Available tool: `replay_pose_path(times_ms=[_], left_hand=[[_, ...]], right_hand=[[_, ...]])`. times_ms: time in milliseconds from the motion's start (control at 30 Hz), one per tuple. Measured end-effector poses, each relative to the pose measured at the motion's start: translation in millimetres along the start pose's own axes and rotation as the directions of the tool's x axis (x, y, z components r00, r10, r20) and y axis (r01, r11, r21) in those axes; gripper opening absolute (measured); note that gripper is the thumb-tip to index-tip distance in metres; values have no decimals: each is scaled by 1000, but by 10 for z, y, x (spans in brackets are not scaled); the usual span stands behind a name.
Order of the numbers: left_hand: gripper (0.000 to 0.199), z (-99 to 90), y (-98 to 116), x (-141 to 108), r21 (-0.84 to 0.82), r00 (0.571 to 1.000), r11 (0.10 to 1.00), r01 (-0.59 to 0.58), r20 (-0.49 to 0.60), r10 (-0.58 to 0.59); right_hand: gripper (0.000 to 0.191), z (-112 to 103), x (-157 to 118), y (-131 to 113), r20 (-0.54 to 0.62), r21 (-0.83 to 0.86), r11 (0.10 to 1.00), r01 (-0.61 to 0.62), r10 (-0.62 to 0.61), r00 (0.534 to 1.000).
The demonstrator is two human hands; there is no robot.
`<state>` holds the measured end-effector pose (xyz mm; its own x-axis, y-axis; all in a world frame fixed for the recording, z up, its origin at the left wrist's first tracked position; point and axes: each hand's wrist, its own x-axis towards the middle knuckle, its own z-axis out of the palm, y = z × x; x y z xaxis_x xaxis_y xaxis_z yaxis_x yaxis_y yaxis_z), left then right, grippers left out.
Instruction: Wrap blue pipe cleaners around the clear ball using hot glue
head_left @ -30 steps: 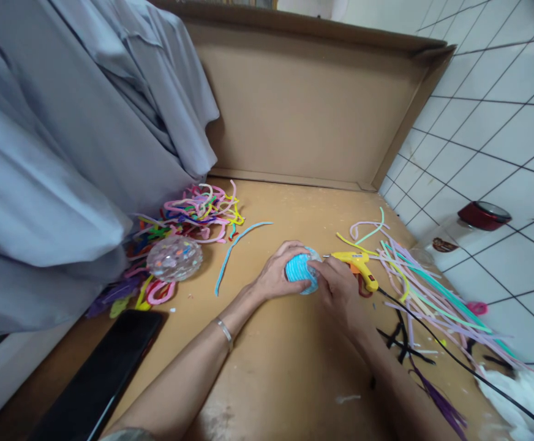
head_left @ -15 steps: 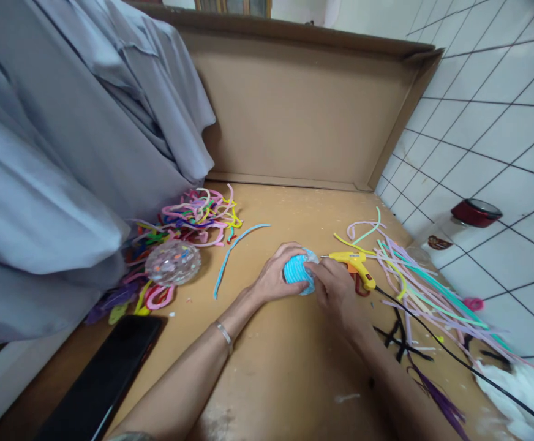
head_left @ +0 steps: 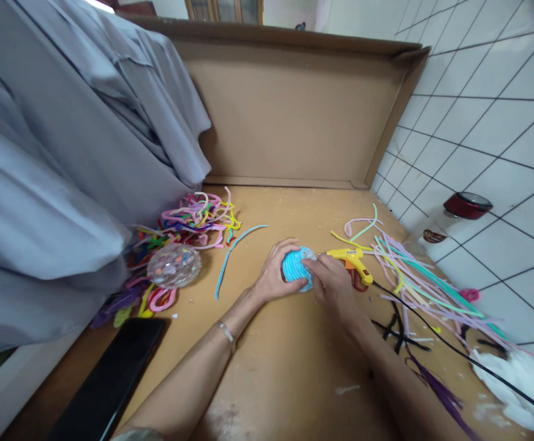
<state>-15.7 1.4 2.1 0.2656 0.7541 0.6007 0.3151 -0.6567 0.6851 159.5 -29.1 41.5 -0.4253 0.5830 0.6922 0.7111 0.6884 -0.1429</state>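
Observation:
A small round object wrapped in light-blue pipe cleaner (head_left: pixel 294 267) is held over the middle of the table. My left hand (head_left: pixel 274 272) is wrapped round its left side, thumb along the near edge. The bent fingers of my right hand (head_left: pixel 334 282) press on its right side; whether they pinch anything small there is hidden. Just beyond my right hand lies a yellow glue gun (head_left: pixel 356 263) with a black cord. A loose blue pipe cleaner (head_left: pixel 226 260) curves on the table to the left.
At left are a tangle of coloured pipe cleaners (head_left: pixel 198 217), a clear dotted ball (head_left: pixel 174 266), a black phone (head_left: pixel 111 380) and grey cloth (head_left: pixel 78 153). Straight pipe cleaners (head_left: pixel 425 285), a red-lidded jar (head_left: pixel 466 206) and white fluff (head_left: pixel 524 380) lie right. Cardboard (head_left: pixel 294 116) stands behind.
The camera view has shifted slightly. Both hands remain on the blue-wrapped object, which is turned a little, showing more of its top.

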Motion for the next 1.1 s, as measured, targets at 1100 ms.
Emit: replay_pose_path(times_ms=[1100], left_hand=[[69,-13,205,81,31,987,991,132,83,-134]], right_hand=[[13,-118,74,-187,69,594,728,-341,377,924]])
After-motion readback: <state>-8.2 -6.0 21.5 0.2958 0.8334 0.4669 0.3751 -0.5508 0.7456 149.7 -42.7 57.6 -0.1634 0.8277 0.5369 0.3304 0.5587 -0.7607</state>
